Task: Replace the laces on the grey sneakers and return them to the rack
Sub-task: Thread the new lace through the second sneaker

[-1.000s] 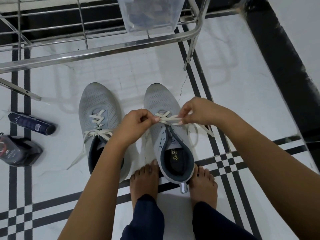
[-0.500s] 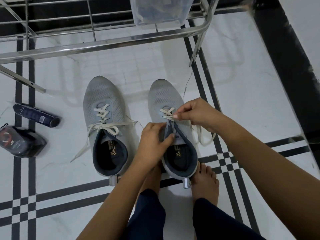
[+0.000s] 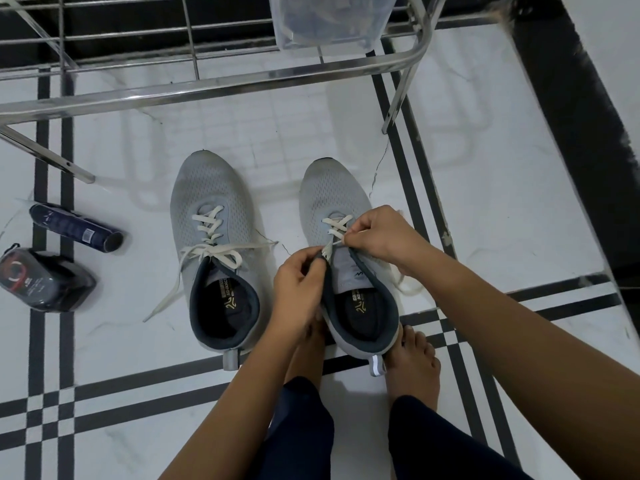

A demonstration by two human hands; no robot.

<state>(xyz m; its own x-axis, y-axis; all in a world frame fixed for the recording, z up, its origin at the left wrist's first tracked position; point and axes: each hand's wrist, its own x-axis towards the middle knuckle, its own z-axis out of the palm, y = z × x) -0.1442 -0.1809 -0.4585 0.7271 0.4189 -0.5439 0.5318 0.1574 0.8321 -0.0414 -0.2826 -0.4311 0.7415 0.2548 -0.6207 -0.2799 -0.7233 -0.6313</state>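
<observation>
From the head camera I see two grey mesh sneakers side by side on the white tiled floor (image 3: 485,174), toes toward the steel wire rack (image 3: 214,88), long axes running away from me. My left hand (image 3: 298,289) pinches the right sneaker (image 3: 341,258) at its collar; my right hand (image 3: 379,237) grips its cream lace (image 3: 335,226). The left sneaker (image 3: 211,237) lies untouched. A dark cylinder (image 3: 76,228) rests far left.

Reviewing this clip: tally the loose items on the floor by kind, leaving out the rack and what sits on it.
Grey sneakers: 2 (left sneaker, right sneaker)
Dark tube lying on its side: 1
Clear-wrapped dark package: 1
Total: 4
</observation>
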